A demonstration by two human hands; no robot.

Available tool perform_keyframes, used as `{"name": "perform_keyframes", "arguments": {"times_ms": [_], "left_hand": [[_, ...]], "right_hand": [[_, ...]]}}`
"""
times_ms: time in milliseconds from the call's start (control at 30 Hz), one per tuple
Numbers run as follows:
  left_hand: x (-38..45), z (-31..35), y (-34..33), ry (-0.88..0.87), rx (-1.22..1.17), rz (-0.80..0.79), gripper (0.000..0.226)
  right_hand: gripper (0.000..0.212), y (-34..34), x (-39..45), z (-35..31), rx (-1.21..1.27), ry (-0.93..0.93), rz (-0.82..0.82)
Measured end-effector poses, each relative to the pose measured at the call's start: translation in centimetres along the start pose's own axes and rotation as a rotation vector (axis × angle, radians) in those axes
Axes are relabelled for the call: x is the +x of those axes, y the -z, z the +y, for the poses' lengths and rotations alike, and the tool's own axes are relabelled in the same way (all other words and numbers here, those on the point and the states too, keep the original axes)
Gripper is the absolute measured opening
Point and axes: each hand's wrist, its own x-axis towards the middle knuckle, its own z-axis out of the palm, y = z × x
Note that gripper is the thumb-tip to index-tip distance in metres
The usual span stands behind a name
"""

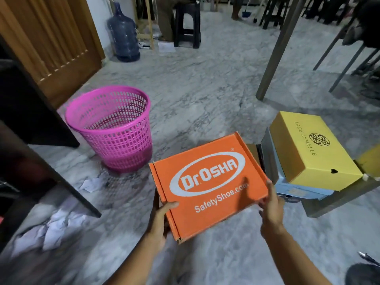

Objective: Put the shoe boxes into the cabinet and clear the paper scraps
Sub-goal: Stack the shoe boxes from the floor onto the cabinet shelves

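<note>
At far left a dark cabinet (24,124) is seen only in part; whether its opening faces the person cannot be made out from this blurred edge. Paper scraps (51,229) lie on the marble floor below it, uncollected, and a pink basket (111,128) stands just beyond.

The box-stowing step is judged to be in hand. An orange shoe box (207,188) is held clear of the floor, lid upward. It is clasped at its near left corner by the left hand (160,221), thumb on the lid and fingers beneath. Its near right edge is pinched by the right hand (271,208).

To the right, a yellow shoe box (312,149) rests on a blue box (296,188), untouched.

The next move is judged to call for a level carry leftward to the cabinet, both grips kept.
</note>
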Motion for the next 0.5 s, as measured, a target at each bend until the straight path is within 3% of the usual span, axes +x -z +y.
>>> {"name": "perform_keyframes", "arguments": {"times_ms": [100, 133, 233, 333, 433, 500], "left_hand": [[-2.3, 2.0, 3.3, -0.092, 0.049, -0.039, 0.086], [-3.1, 2.6, 4.0, -0.109, 0.074, -0.038, 0.084], [-6.1, 5.0, 6.6, -0.147, 0.130, -0.038, 0.082], [-9.5, 7.1, 8.5, -0.205, 0.183, -0.057, 0.084], [-13.5, 9.2, 11.1, -0.309, 0.220, -0.013, 0.093], [-16.0, 10.4, 12.9, -0.383, 0.255, 0.026, 0.105]], "right_hand": [[0.056, 1.0, -1.5, -3.7, -0.074, 0.004, -0.216], [0.054, 1.4, -1.9, -4.5, -0.101, 0.001, -0.288], [0.058, 0.8, -4.0, -6.0, -0.085, -0.059, -0.498], [0.046, -0.6, -6.8, -7.0, -0.012, -0.087, -0.650], [0.061, -2.0, -9.7, -8.0, -0.003, -0.072, -0.746], [0.060, -3.4, -11.9, -9.0, 0.037, -0.018, -0.776]]}}
